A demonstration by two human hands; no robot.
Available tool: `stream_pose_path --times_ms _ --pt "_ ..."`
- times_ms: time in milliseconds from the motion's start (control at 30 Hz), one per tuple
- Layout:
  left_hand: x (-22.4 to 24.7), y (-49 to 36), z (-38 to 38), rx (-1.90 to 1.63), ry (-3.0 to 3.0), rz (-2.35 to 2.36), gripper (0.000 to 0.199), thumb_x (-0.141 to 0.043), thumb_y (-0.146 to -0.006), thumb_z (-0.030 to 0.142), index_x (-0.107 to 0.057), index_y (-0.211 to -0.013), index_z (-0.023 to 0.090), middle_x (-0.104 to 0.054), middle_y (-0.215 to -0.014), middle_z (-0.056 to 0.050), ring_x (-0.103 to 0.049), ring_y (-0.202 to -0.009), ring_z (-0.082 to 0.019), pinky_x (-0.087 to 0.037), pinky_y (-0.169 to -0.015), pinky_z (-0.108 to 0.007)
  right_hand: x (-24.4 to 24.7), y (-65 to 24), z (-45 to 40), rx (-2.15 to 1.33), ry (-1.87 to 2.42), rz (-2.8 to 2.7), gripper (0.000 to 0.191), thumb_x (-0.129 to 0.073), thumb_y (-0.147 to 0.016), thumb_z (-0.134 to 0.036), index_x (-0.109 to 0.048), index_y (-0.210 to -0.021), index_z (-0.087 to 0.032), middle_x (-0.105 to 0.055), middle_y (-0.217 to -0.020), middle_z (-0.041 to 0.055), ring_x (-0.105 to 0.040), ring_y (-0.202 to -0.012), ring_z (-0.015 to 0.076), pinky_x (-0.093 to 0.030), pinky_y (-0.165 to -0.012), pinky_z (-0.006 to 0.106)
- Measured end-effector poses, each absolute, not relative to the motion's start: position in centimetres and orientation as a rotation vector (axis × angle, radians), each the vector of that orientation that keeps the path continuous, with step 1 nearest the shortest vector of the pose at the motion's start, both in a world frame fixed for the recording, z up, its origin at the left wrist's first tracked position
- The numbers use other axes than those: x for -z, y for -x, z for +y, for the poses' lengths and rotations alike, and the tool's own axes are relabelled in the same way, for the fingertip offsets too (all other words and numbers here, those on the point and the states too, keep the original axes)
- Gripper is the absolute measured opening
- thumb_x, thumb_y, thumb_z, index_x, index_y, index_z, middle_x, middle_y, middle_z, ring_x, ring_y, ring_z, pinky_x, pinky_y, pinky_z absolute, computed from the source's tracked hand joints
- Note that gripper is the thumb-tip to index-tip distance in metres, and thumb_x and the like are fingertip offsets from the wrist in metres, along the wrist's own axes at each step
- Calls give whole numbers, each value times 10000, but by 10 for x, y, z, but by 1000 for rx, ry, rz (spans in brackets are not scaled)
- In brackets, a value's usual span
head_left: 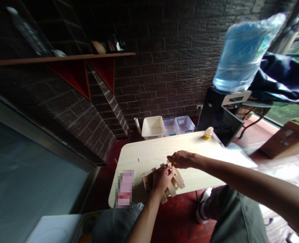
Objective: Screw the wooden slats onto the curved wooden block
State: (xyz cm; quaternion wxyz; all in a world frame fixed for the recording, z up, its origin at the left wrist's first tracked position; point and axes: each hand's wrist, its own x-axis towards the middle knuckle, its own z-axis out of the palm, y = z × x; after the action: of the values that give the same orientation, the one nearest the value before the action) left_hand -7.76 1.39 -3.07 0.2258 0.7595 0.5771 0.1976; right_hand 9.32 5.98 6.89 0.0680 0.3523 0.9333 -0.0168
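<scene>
A small light-wood slatted frame (181, 182) lies at the near edge of the pale table (149, 152). My left hand (162, 179) is laid over its slats, with the thumb and fingers closed at its upper right end. Just above those fingertips, my right hand (181, 159) is closed in a fist. A small orange bit shows below the right fist, but what the fist holds is too hidden to name. Something yellowish and clear shows between the slats.
A pixelated pink item (125, 189) lies at the table's left, near a small dark pin (138, 160). At the back right corner stands a yellow-based clear container (208, 133). Bins (152, 126) and a water dispenser (215, 111) stand beyond the table.
</scene>
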Motion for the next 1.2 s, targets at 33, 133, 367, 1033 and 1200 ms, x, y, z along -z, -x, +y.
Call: stream_pose_path --times_ms 33,133,367,1033,1200 --pt "31 78 14 -554 -2097 1591 236 -562 -893 355 -705 -1036 235 -636 -696 -1 -585 -674 -141 -391 -683 -249 -68 -94 60 49 -1077 2803 313 -508 -862 -283 -579 -1125 -129 -705 -884 128 -637 -666 207 -391 -503 272" --pt "34 78 15 -570 -2086 1599 237 -568 -888 358 -706 -1043 243 -642 -702 -2 -592 -683 -145 -394 -683 -250 -66 -94 60 48 -1099 2779 346 -497 -861 -300 -577 -1137 -108 -702 -852 139 -643 -659 222 -382 -485 274" --pt "34 78 13 -598 -2088 1581 240 -576 -882 342 -700 -1056 233 -645 -716 -3 -589 -680 -142 -395 -688 -252 -80 -88 54 125 -1114 2725 373 -513 -842 -280 -570 -1192 -166 -709 -955 132 -677 -739 238 -426 -521 278" --pt "38 80 15 -621 -2085 1572 237 -568 -886 343 -700 -1059 249 -645 -695 5 -585 -664 -141 -404 -683 -255 -58 -92 64 58 -1098 2812 345 -525 -839 -297 -597 -1116 -105 -704 -869 142 -652 -675 225 -402 -499 279" --pt "36 80 14 -594 -2083 1581 255 -561 -889 358 -700 -1069 243 -645 -706 1 -580 -672 -142 -394 -682 -253 -68 -92 61 113 -1152 2780 358 -548 -821 -275 -602 -1135 -111 -706 -913 145 -661 -718 224 -425 -517 269"
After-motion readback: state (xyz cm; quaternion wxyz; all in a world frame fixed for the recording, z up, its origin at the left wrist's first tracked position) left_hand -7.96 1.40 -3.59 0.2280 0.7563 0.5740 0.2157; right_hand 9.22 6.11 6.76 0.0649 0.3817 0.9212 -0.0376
